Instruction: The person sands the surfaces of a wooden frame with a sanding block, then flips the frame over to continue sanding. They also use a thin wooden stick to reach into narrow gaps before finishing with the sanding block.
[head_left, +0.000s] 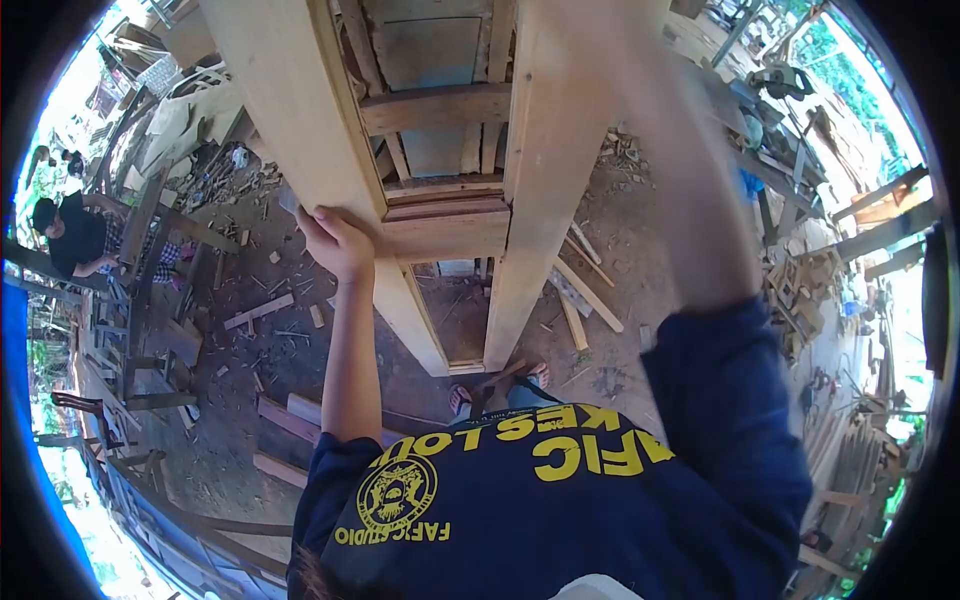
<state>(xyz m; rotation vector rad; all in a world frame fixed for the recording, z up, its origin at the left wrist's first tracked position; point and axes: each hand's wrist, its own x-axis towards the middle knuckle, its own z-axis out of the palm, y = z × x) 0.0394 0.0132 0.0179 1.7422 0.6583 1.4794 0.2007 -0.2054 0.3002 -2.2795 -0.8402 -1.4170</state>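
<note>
A tall frame of pale wooden boards point(560, 120) with a crosspiece point(447, 236) between its sides rises in front of me. My left hand point(338, 243) is at the outer edge of its left board, just left of the crosspiece, with fingers bent round the edge. Something pale shows beside those fingertips, too small to make out. My right arm reaches up across the right board. Motion smears my right hand point(580, 15) at the top edge of the view, so its fingers and anything in them cannot be made out.
Wood strips point(590, 295) and offcuts point(258, 311) lie on the dirt floor on both sides. At the far left a person in dark clothes point(75, 235) is beside a wooden bench point(140, 225). Piled timber point(845, 440) stands at the right. My feet are below the frame.
</note>
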